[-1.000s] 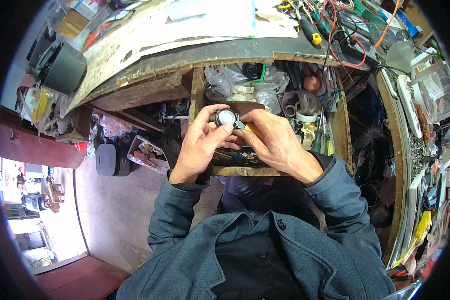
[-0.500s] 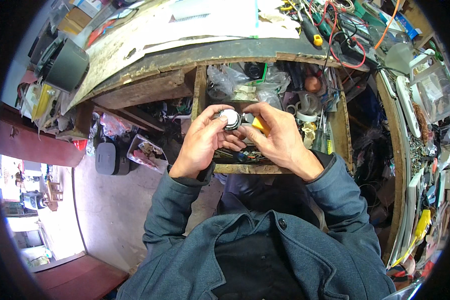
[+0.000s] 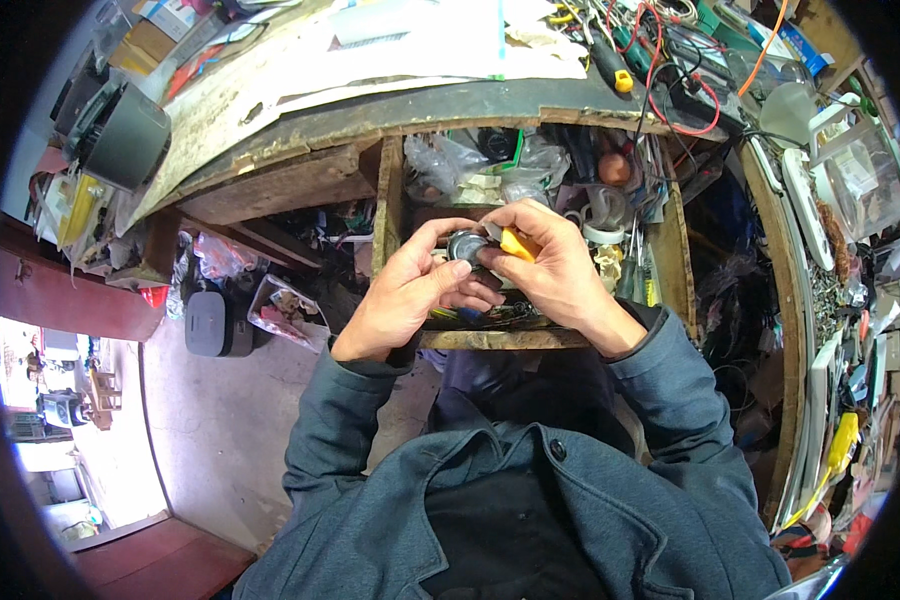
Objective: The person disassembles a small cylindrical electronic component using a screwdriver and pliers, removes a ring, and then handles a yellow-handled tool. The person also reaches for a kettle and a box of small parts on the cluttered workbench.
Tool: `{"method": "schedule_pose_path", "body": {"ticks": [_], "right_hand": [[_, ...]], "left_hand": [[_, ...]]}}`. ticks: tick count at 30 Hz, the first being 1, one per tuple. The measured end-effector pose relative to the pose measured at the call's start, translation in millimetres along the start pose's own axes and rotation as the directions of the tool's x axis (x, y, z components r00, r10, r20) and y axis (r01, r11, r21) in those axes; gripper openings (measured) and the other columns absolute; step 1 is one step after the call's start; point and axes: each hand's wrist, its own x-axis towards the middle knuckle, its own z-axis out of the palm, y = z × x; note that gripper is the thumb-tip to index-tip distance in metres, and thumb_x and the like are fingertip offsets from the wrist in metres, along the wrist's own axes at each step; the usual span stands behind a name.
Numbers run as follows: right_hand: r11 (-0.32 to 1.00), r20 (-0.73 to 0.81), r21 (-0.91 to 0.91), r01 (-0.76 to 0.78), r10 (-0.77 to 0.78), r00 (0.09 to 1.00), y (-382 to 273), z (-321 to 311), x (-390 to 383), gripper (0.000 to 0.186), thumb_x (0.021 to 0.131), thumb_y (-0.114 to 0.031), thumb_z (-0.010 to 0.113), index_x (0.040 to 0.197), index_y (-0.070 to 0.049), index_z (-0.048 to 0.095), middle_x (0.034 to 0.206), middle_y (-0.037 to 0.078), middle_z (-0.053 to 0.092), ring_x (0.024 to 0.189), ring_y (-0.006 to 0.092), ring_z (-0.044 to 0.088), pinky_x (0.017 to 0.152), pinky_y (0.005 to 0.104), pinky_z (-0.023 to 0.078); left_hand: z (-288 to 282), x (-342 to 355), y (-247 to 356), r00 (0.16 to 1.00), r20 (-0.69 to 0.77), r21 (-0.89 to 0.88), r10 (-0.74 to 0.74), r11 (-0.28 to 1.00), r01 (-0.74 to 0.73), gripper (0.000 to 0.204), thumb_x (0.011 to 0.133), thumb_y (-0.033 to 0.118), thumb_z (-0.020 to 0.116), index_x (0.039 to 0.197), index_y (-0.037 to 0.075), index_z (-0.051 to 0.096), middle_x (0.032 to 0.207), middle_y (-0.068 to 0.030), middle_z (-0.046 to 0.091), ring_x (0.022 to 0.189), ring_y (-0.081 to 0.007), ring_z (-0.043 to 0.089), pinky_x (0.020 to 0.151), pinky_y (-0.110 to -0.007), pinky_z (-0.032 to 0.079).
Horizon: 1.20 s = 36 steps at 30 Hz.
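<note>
Head view: a small round dark piece (image 3: 465,247) sits between the two hands, raised over the open drawer (image 3: 500,340). The left hand (image 3: 395,300) grips it by the edge, thumb laid along its near side and other fingers curled beneath. The right hand (image 3: 562,268) pinches a yellow tool (image 3: 517,244) between thumb and fingers; a greyish tip seems to stick out toward the piece's rim, though whether it touches cannot be told.

The step in hand looks like working at the rim of the piece with that tip, perhaps prying or scraping; which of the two is unclear. The next move probably calls for a firm left-hand hold and small, controlled pressure from the right, with the tip aimed away from the left fingertips.

Counted: one round piece, one yellow tool, two hands. Farther in, the drawer holds one reddish-brown ball (image 3: 614,170), one white roll (image 3: 603,235) and one clear ring-shaped roll (image 3: 604,207) just above it; the clear plastic bags (image 3: 440,165) overlap too much to count. Beyond, one grey bin (image 3: 130,135) stands on the bench's left end. On the floor to the left are one dark box (image 3: 208,323) and, just beside it, one open carton (image 3: 310,327).
</note>
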Motion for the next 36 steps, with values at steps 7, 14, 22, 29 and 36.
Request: {"method": "schedule_pose_path", "body": {"ticks": [7,14,22,29,36], "right_hand": [[0.946,0.122,0.258,-0.197,0.17,0.978,-10.3,-9.6,0.6,0.017,0.087,0.004,0.074,0.103,0.0,0.067,0.096,0.005,0.065,0.093,0.0118,0.062,0.083,0.0288,0.051],[0.953,0.187,0.242,-0.184,0.141,0.972,-8.9,-11.9,-1.9,0.02,0.085,0.008,0.072,0.103,0.002,0.066,0.099,0.006,0.065,0.095,0.0123,0.064,0.084,0.0289,0.052],[0.952,0.194,0.238,-0.192,0.147,0.97,-8.2,-7.9,-3.4,0.021,0.083,0.01,0.072,0.101,0.002,0.066,0.098,0.007,0.064,0.093,0.0143,0.065,0.085,0.0298,0.053],[0.977,0.197,0.16,-0.14,0.108,0.975,-12.1,-8.1,-3.0,0.02,0.083,0.007,0.073,0.101,0.002,0.067,0.096,0.009,0.063,0.091,0.0166,0.065,0.082,0.0312,0.053],[0.986,0.199,0.115,-0.122,0.098,0.975,-8.9,-7.7,-3.0,0.021,0.082,0.006,0.073,0.102,0.002,0.067,0.094,0.011,0.063,0.088,0.0198,0.065,0.08,0.0328,0.052]], "left_hand": [[-3.5,-1.6,3.2,1.0,0.004,-0.115,0.021,0.993,-0.02,0.048,0.106,0.006,0.054,0.15,0.004,0.038,0.124,-0.0186,0.067,0.104,-0.0333,0.074,0.093,-0.043,0.061],[-7.6,0.0,5.6,0.997,-0.071,-0.142,0.027,0.989,-0.037,0.045,0.106,0.007,0.05,0.149,0.001,0.039,0.123,-0.0196,0.067,0.103,-0.0345,0.074,0.093,-0.044,0.062],[-7.6,0.8,4.1,0.99,-0.139,-0.092,0.024,0.995,-0.037,0.045,0.103,0.012,0.05,0.146,0.001,0.045,0.12,-0.0174,0.071,0.098,-0.0322,0.076,0.085,-0.043,0.064],[-9.3,0.4,3.8,0.986,-0.164,-0.059,0.0,0.998,-0.01,0.045,0.1,0.01,0.049,0.144,0.001,0.047,0.116,-0.0179,0.072,0.092,-0.0311,0.077,0.081,-0.041,0.064],[-8.1,0.1,3.6,0.983,-0.181,-0.047,0.01,0.999,-0.019,0.044,0.1,0.009,0.048,0.143,0.0,0.048,0.115,-0.0171,0.072,0.092,-0.0291,0.077,0.08,-0.04,0.064]]}}
